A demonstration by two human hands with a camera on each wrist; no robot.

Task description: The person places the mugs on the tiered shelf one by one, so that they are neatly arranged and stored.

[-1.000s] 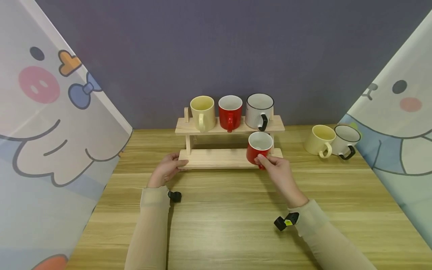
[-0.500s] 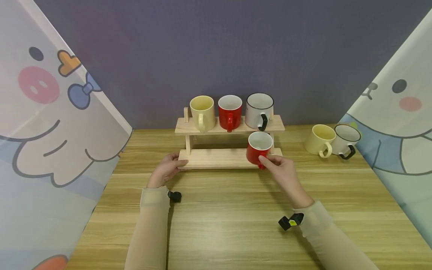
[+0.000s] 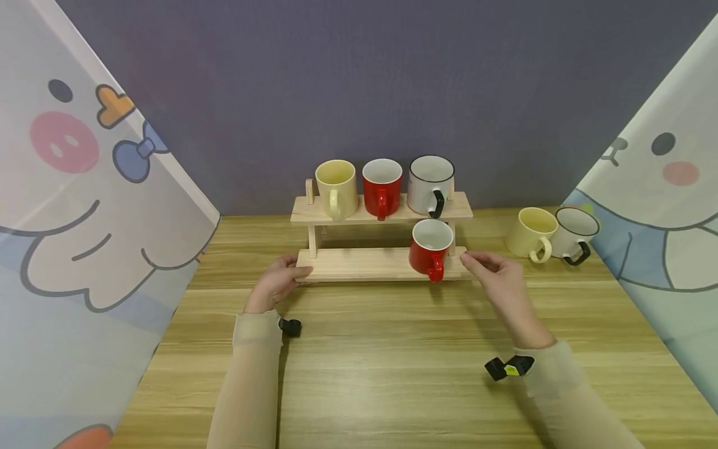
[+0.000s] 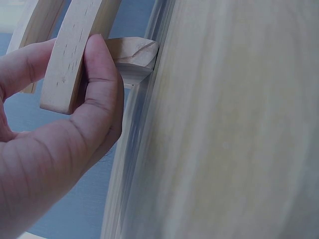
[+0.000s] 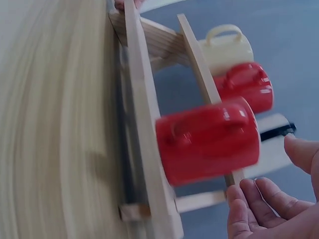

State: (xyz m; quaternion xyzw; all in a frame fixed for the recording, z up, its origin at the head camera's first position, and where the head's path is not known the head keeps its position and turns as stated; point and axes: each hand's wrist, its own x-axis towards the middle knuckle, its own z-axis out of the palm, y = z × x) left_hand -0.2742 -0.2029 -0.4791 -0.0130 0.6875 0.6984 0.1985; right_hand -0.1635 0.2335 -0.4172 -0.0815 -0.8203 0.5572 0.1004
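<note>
A two-tier wooden rack (image 3: 359, 264) stands against the back wall. My left hand (image 3: 275, 285) grips the left end of its lower board; in the left wrist view the thumb and fingers (image 4: 99, 94) pinch the board from both faces. Upright on that board, towards its right, stands a red mug (image 3: 423, 252) with a white inside and its handle facing front. My right hand (image 3: 498, 287) is just right of this mug, by the board's right end, holding nothing. In the right wrist view its fingers (image 5: 274, 199) are apart from the red mug.
On the upper board stand a yellow mug (image 3: 343, 190), another red mug (image 3: 373, 192) and a white mug (image 3: 422, 192) with a black rim. A second yellow mug (image 3: 524, 236) and another white mug (image 3: 569, 234) stand on the wooden table (image 3: 359, 362) at right.
My right hand has let go of the lower red mug's handle and drawn away to the right. The mug stays in place on the lower board. My left hand has not moved.
</note>
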